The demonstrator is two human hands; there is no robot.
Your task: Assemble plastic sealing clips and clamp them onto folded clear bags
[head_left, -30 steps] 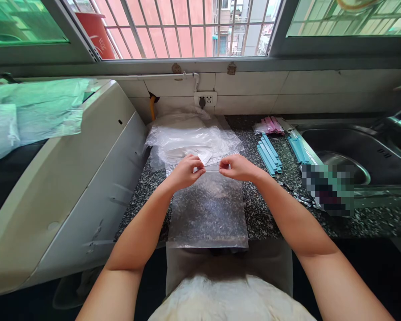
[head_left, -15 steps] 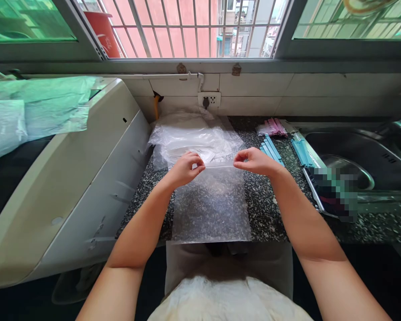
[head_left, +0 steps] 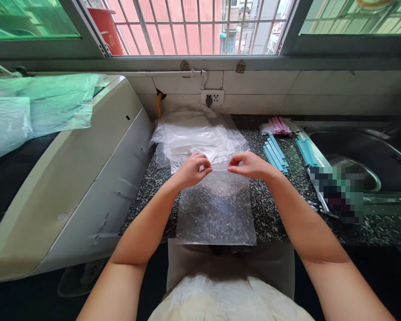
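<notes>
Bag [head_left: 217, 218], pinched by left hand [head_left: 195, 170] and nearby right hand [head_left: 246, 165], reaches counter edge [head_left: 270, 235].

text: none legible | red bucket [head_left: 104, 27]: pale marks (too small to read)

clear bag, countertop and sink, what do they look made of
Clear bag: likely thin plastic film, see-through with a faint sheen. Countertop: granite or a lookalike, smooth-looking, from its black-and-white speckle. Sink: probably stainless steel, from its metallic shine.
</notes>
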